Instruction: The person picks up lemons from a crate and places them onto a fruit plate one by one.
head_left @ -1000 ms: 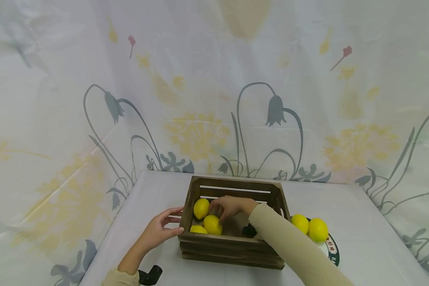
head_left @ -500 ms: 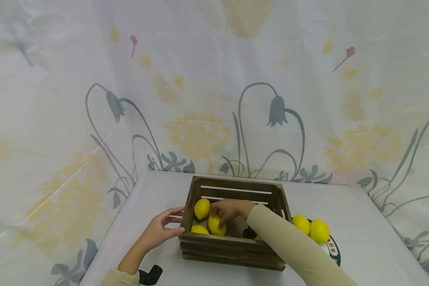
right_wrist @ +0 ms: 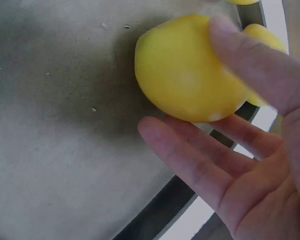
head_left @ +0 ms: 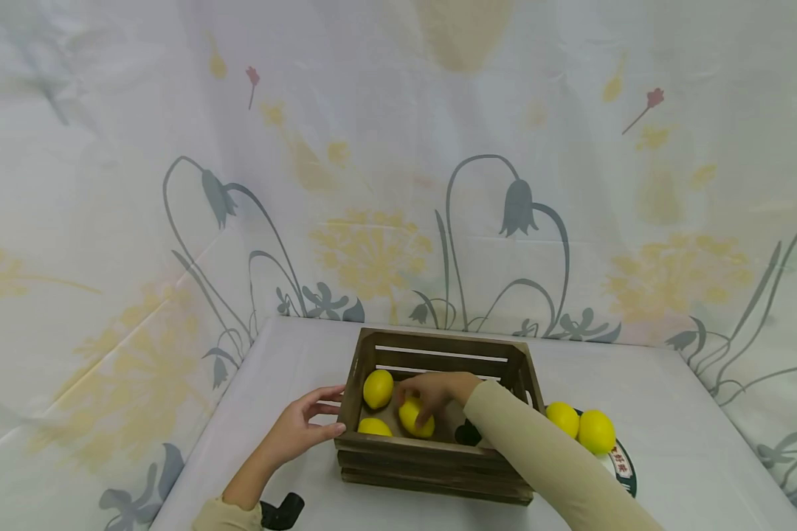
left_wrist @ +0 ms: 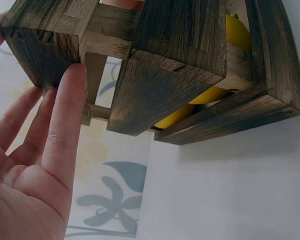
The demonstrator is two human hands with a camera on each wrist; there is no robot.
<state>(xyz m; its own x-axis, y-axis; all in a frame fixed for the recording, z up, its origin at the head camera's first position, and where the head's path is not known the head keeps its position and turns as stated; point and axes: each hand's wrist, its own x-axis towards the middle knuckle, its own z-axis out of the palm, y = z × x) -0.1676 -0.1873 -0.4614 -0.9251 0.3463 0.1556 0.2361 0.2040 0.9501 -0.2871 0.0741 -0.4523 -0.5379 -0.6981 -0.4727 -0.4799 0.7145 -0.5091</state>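
My right hand (head_left: 433, 391) reaches into a slatted wooden crate (head_left: 432, 466) and holds a yellow lemon (head_left: 415, 420). In the right wrist view the thumb presses on one side of that lemon (right_wrist: 185, 70), with the fingers bent around its other side. Two more lemons lie in the crate: one at the left (head_left: 378, 389), another at the front left corner (head_left: 375, 427), partly hidden by the front wall. My left hand (head_left: 297, 432) touches the crate's left end. In the left wrist view its nearly straight fingers (left_wrist: 67, 115) press against the wood.
Right of the crate, two lemons (head_left: 596, 432) lie on a plate (head_left: 627, 472) with a dark green rim, partly hidden by the right sleeve (head_left: 538, 450). A white cloth (head_left: 671, 413) covers the table. Behind hangs a flower-printed curtain (head_left: 372, 147).
My right hand has taken hold of the lemon in the middle of the crate and moved it a little to the right, away from the other two. My left hand has stayed on the crate.
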